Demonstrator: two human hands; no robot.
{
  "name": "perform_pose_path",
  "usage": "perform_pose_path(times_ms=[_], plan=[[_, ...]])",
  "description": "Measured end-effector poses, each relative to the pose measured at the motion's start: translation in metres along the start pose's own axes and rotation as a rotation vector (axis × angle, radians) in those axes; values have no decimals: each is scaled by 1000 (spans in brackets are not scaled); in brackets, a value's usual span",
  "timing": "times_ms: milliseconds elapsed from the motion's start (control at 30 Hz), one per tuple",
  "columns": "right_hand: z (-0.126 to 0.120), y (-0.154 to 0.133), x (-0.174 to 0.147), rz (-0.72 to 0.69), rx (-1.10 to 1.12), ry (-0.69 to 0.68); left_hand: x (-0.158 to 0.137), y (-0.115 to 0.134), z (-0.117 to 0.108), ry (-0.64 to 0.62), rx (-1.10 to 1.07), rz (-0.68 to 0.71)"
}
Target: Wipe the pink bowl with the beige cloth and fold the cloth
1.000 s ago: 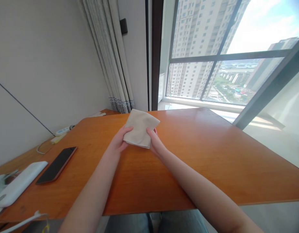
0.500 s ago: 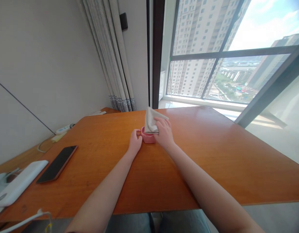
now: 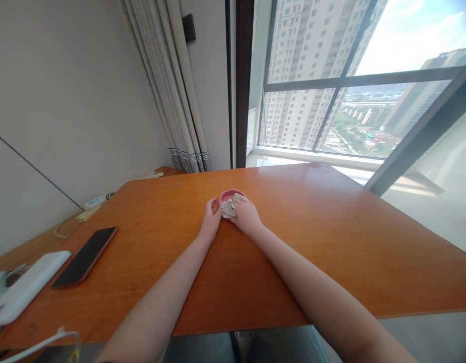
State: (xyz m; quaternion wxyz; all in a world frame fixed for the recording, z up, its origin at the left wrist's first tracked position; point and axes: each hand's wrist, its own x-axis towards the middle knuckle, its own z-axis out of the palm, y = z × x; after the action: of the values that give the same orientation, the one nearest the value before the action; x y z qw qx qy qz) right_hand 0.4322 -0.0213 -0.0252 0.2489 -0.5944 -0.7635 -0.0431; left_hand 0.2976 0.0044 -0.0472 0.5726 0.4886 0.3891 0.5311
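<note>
A small pink bowl stands near the middle of the wooden table. My left hand grips its left side, with the fingers at the rim. In my right hand is a bunched, off-white cloth, pressed against the near side of the bowl and its rim. The cloth and my right fingers cover the bowl's front and part of its inside.
On the left of the table lie a dark phone and a white, rounded slab-like device. A white cable crosses the near left corner. A power strip rests by the wall. Beyond the table are a curtain and a large window.
My right hand has lowered the cloth from above the bowl to its near side, and the cloth is now crumpled. My left hand has stayed at the bowl's left side.
</note>
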Motion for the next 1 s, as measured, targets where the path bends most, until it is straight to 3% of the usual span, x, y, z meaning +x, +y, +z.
perform_pose_path(times_ms=[100,200,433,567,700,867,1000], plan=[[7,-9,-1,-22,-38,111,-8,3,13,-131,-305,-236],[16,-20,-2,-75,-80,136,-9,4,16,-165,-402,-280],[23,-19,-3,-207,-54,110,-1,11,6,-25,-268,-132],[19,-12,-3,-293,-46,90,8,22,-13,-27,29,9],[15,-10,-3,-409,-56,34,17,26,-32,-13,276,-24],[16,-15,-7,-287,-62,58,7,12,-19,177,179,72],[15,-18,-8,-222,-36,76,-2,-4,-3,205,50,124]])
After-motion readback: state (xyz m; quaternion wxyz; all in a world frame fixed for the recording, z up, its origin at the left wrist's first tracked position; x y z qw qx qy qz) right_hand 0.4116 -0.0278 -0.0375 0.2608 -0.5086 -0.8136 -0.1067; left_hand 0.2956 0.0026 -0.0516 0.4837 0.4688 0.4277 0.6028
